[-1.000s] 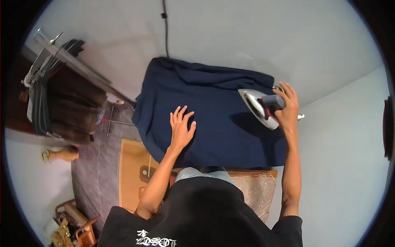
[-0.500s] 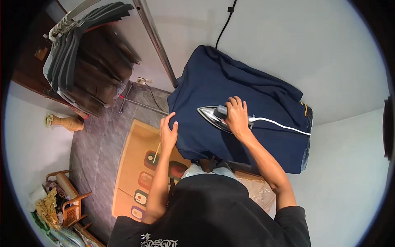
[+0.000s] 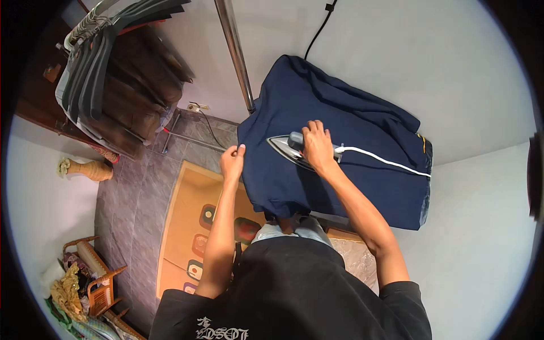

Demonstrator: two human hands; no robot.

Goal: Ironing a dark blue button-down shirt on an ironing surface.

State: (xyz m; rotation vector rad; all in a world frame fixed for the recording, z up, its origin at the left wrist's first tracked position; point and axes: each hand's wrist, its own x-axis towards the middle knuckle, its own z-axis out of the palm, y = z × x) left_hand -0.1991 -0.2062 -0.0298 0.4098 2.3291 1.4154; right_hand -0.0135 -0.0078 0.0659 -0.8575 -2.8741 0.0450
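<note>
A dark navy garment [image 3: 362, 187] lies spread over a board in front of me, with folds along its far side. My right hand [image 3: 318, 146] is wrapped round the handle of a clothes iron [image 3: 281, 146], which rests on the cloth with its pointed tip to the left. From the back of the iron a white cord [image 3: 385, 161] runs right across the garment. At the garment's left edge, my left hand [image 3: 231, 164] is closed with its fingers curled and thumb up, pinching the cloth there.
Clothes on dark hangers [image 3: 96, 73] hang from a metal rack at the upper left, its pole [image 3: 235, 54] beside the garment. An orange patterned mat [image 3: 181, 215] covers the floor. A vase [image 3: 93, 169] and a wooden chair [image 3: 101, 292] heaped with cloth stand left.
The iron has slid slightly left and away from me with my right hand. My left hand's fingers have gone from extended to curled at the garment's edge.
</note>
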